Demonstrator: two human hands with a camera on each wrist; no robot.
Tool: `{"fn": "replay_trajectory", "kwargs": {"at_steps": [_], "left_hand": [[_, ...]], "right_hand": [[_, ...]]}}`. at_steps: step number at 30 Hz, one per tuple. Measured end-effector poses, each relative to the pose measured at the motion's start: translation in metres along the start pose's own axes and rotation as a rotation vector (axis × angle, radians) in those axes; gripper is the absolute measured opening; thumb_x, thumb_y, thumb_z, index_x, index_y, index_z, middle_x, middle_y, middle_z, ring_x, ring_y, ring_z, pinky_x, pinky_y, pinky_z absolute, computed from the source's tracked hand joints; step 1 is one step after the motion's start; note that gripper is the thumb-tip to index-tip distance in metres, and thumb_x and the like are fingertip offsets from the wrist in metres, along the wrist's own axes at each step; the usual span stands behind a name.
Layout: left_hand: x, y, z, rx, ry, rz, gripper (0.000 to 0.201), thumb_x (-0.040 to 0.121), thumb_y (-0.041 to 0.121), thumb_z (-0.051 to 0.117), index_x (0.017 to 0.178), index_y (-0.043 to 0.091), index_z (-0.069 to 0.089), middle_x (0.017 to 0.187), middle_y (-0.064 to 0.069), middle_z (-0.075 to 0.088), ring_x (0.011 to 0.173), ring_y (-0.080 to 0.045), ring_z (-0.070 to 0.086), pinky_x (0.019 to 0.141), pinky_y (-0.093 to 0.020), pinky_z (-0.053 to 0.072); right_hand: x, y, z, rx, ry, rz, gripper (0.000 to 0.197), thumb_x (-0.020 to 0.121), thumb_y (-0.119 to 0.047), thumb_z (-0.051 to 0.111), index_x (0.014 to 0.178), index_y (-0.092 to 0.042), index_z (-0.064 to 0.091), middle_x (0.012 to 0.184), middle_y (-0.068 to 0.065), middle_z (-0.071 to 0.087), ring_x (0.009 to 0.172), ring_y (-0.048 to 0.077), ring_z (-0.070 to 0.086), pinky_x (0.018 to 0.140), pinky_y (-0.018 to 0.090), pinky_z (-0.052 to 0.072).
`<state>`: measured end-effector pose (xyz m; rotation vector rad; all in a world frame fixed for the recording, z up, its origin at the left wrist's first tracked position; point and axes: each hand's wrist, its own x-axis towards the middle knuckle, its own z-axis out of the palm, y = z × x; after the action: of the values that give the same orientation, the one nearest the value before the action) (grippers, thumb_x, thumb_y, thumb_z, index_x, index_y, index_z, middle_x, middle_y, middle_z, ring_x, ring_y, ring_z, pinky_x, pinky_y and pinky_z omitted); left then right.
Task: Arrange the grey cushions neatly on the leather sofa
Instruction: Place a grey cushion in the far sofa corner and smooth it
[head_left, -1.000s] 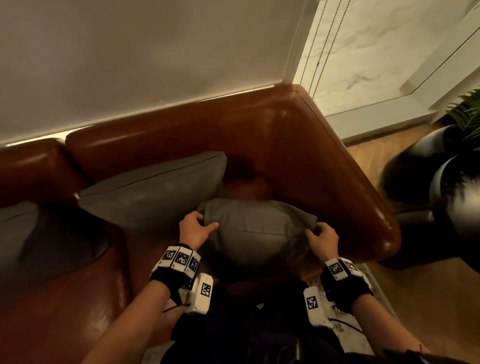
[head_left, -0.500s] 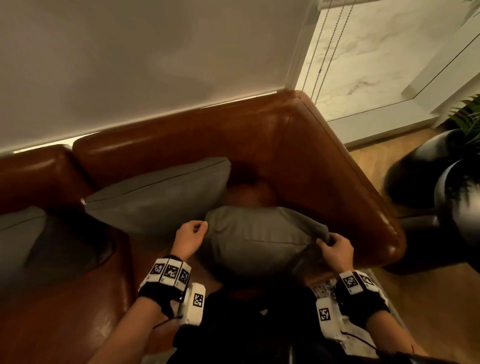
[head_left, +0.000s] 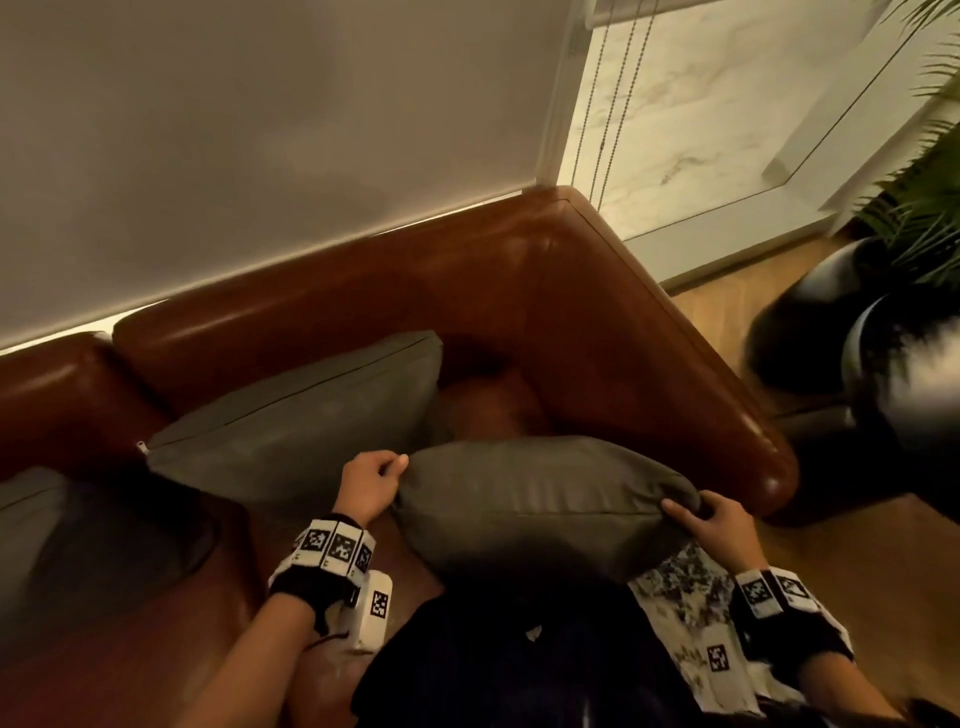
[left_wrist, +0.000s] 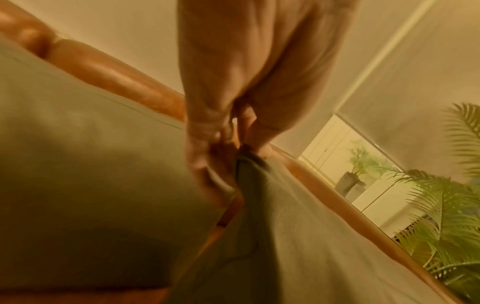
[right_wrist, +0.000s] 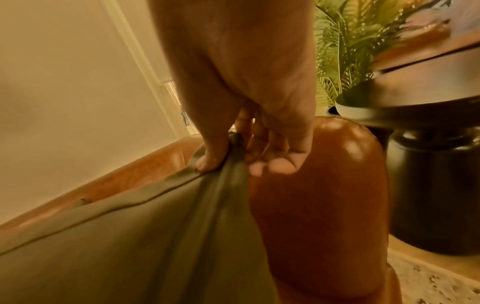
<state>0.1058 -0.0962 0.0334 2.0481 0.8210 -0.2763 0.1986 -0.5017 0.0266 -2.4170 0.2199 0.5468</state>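
Note:
A small grey cushion (head_left: 540, 499) hangs in front of me over the seat of the brown leather sofa (head_left: 597, 312), held by its two upper corners. My left hand (head_left: 371, 480) pinches the left corner (left_wrist: 246, 162). My right hand (head_left: 709, 519) pinches the right corner (right_wrist: 233, 142) between thumb and curled fingers. A larger grey cushion (head_left: 306, 415) leans against the sofa's backrest to the left. A third grey cushion (head_left: 31, 519) shows at the far left edge, partly in shadow.
The sofa's right armrest (head_left: 727, 415) stands just right of the held cushion. Beyond it are a dark round side table (head_left: 893, 374), a potted palm (head_left: 930, 208) and wooden floor. A patterned rug (head_left: 680, 587) lies at my feet. A wall runs behind the sofa.
Both hands have lifted the small cushion off the sofa corner and drawn it toward me, spreading it wider. The other cushions have not moved.

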Motion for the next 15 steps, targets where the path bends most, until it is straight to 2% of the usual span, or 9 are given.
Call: {"fn": "replay_trajectory", "kwargs": {"at_steps": [2,3,5,6,7,9,11,14,15], "left_hand": [[0.004,-0.004,0.006,-0.042,-0.016,-0.025,0.041,0.096,0.022,0.045,0.056,0.017,0.048,0.077,-0.025,0.062,0.092,-0.038,0.061,0.069,-0.029,0.034],[0.005,-0.007,0.009,-0.096,0.014,-0.051,0.04,0.097,0.026,0.042,0.061,0.013,0.051,0.086,-0.029,0.063,0.094,-0.039,0.061,0.074,-0.033,0.04],[0.001,-0.01,0.014,-0.255,0.072,-0.112,0.035,0.095,0.037,0.043,0.088,0.007,0.06,0.099,-0.019,0.064,0.099,-0.034,0.059,0.089,-0.041,0.046],[-0.005,-0.012,0.014,-0.328,0.071,-0.149,0.036,0.092,0.042,0.048,0.099,0.008,0.059,0.102,-0.012,0.063,0.099,-0.027,0.059,0.093,-0.042,0.046],[-0.01,-0.015,0.014,-0.36,0.049,-0.158,0.04,0.088,0.045,0.055,0.103,0.007,0.059,0.101,-0.009,0.063,0.098,-0.024,0.059,0.092,-0.04,0.047],[-0.014,-0.02,0.009,-0.236,0.022,-0.071,0.049,0.08,0.048,0.06,0.092,0.001,0.064,0.092,-0.014,0.068,0.092,-0.028,0.063,0.085,-0.043,0.048],[-0.009,-0.016,0.01,-0.064,0.054,0.03,0.042,0.085,0.038,0.059,0.081,-0.003,0.064,0.084,-0.02,0.069,0.086,-0.033,0.064,0.078,-0.041,0.046],[-0.008,0.011,0.02,0.031,0.078,0.192,0.032,0.092,0.021,0.054,0.068,0.0,0.058,0.067,-0.016,0.062,0.074,-0.031,0.062,0.066,-0.03,0.037],[-0.01,0.017,0.018,0.045,0.082,0.237,0.031,0.092,0.018,0.054,0.066,0.001,0.056,0.063,-0.013,0.059,0.071,-0.03,0.061,0.066,-0.028,0.034]], "right_hand": [[0.004,0.004,-0.003,0.077,-0.069,0.042,0.029,0.079,-0.036,0.071,0.086,-0.008,0.069,0.084,0.009,0.071,0.082,0.024,0.066,0.076,0.039,0.052],[0.005,0.002,-0.004,0.184,-0.12,0.079,0.029,0.08,-0.037,0.069,0.089,-0.009,0.069,0.088,0.01,0.072,0.083,0.023,0.067,0.076,0.038,0.052],[0.003,-0.002,-0.005,0.392,-0.19,0.164,0.03,0.084,-0.036,0.064,0.095,-0.008,0.07,0.097,0.015,0.071,0.086,0.024,0.065,0.073,0.035,0.049],[0.004,-0.003,-0.006,0.43,-0.183,0.173,0.029,0.086,-0.034,0.062,0.095,-0.008,0.07,0.1,0.018,0.07,0.086,0.025,0.064,0.07,0.034,0.048],[0.007,-0.002,-0.005,0.445,-0.158,0.169,0.025,0.087,-0.033,0.062,0.092,-0.01,0.071,0.1,0.02,0.07,0.086,0.028,0.064,0.069,0.034,0.046],[0.011,-0.003,-0.004,0.39,-0.058,0.139,0.019,0.085,-0.033,0.063,0.082,-0.016,0.07,0.095,0.019,0.07,0.089,0.033,0.065,0.071,0.041,0.049],[0.009,-0.017,0.007,0.233,0.043,0.036,0.021,0.082,-0.035,0.068,0.077,-0.014,0.068,0.084,0.013,0.069,0.084,0.031,0.065,0.075,0.043,0.051],[-0.015,-0.06,0.04,-0.012,0.007,-0.334,0.024,0.078,-0.028,0.072,0.072,-0.008,0.061,0.068,-0.006,0.053,0.067,0.015,0.053,0.064,0.022,0.037],[-0.022,-0.062,0.043,-0.046,-0.007,-0.399,0.027,0.078,-0.03,0.072,0.07,-0.007,0.06,0.065,-0.009,0.049,0.064,0.012,0.05,0.061,0.02,0.033]]}}
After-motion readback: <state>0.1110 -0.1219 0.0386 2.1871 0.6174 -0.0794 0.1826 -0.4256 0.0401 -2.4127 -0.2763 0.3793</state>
